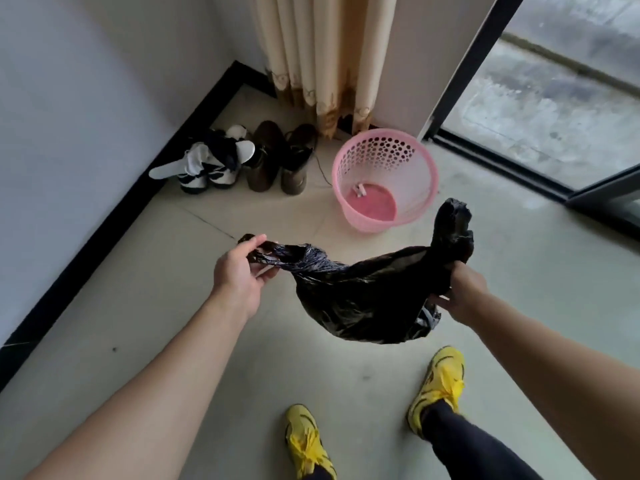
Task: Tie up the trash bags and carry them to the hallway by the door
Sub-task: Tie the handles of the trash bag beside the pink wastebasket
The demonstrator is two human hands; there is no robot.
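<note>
**Two Bare Arms [156, 375] Held a Black Bag [363, 299] Over the Floor [156, 289]**

Two bare arms reached out from the bottom of the view. Under them stood two feet in yellow shoes [308, 441] on the pale floor.

The left hand [239, 271] pinched one twisted end of the black trash bag between its thumb and fingers. The right hand [460, 292] was curled tight around the other end, and a bunch of black plastic stuck up above it. The bag hung in the air between the two hands. Its middle sagged down, and it did not touch the floor.

Just past the bag, a pink basket [384, 178] with round holes stood on the floor. A small white thing [360, 192] lay at its bottom.

Brown boots [277, 157] and black-and-white shoes [211, 161] sat side by side to the left of the basket, near the white wall [86, 98]. A cream curtain [311, 57] hung behind them. A glass door [554, 98] with a dark frame was on the right.
</note>
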